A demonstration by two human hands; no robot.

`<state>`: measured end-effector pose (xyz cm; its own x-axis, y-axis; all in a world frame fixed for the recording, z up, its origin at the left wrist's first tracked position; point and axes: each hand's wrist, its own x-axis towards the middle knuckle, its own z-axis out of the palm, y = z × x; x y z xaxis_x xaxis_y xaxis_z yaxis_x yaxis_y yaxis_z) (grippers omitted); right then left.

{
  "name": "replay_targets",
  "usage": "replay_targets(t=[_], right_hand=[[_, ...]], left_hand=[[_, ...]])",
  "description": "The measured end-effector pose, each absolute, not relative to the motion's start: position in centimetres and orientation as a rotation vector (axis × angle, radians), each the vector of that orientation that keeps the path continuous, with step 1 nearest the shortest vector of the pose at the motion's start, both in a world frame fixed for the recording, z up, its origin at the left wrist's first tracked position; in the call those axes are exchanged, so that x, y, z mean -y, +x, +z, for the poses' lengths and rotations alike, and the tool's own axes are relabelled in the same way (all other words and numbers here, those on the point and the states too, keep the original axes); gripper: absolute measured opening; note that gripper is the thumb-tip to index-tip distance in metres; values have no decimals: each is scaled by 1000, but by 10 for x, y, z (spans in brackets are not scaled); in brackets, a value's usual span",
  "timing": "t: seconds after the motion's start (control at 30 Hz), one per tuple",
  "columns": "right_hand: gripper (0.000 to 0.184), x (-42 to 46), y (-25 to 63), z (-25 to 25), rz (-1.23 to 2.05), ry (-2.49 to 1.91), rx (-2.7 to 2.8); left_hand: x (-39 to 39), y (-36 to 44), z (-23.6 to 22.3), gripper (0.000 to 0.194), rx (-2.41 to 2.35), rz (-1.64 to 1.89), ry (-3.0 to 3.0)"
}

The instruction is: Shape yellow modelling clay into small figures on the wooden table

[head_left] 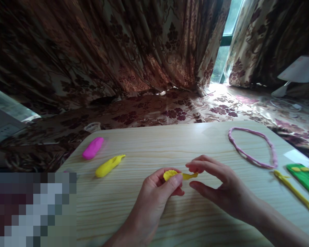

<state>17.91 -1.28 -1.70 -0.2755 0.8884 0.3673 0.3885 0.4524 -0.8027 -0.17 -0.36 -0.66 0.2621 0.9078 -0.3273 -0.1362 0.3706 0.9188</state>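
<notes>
Your left hand (156, 192) has thumb and fingers closed on a small yellow piece (170, 175), which you hold above the middle of the table (154, 144), its frilled, wider end in your grip and its thin tail pointing toward the table's right side. Your right hand (220, 180) is also above the table, thumb and fingers parted on either side of the tail's tip; it grips nothing, and you show no clear contact there. Toward the table's left edge you have a pink lump (93, 148), with a yellow lump (109, 166) closer to the table's middle. Near the table's far right corner lies a pinkish-purple loop (274, 157); along its right side are a forked yellow strand (293, 193) and a green slab (304, 181) bearing two yellow bits (296, 169).
</notes>
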Motion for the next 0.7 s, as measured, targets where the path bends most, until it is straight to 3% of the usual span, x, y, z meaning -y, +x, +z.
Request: replay_targets(t=[0.13,0.3,0.43,0.6,0.7], right_hand=[[12,13,178,-19,770,-1097,1867],[32,16,180,-19,777,-1180,1799],[10,14,181,-18,826,-1173,1820],[33,13,179,-22,675,-1067,1860],[28,13,177,-23,646,-1051,1916]], left_hand=[[3,-2,-6,13,-1081,869,906],[2,-4,-11,17,-1052,878,855],[1,-5,-15,17,-1022,871,821],[1,-5,-16,18,-994,839,820],[2,-2,-14,20,-964,802,849]])
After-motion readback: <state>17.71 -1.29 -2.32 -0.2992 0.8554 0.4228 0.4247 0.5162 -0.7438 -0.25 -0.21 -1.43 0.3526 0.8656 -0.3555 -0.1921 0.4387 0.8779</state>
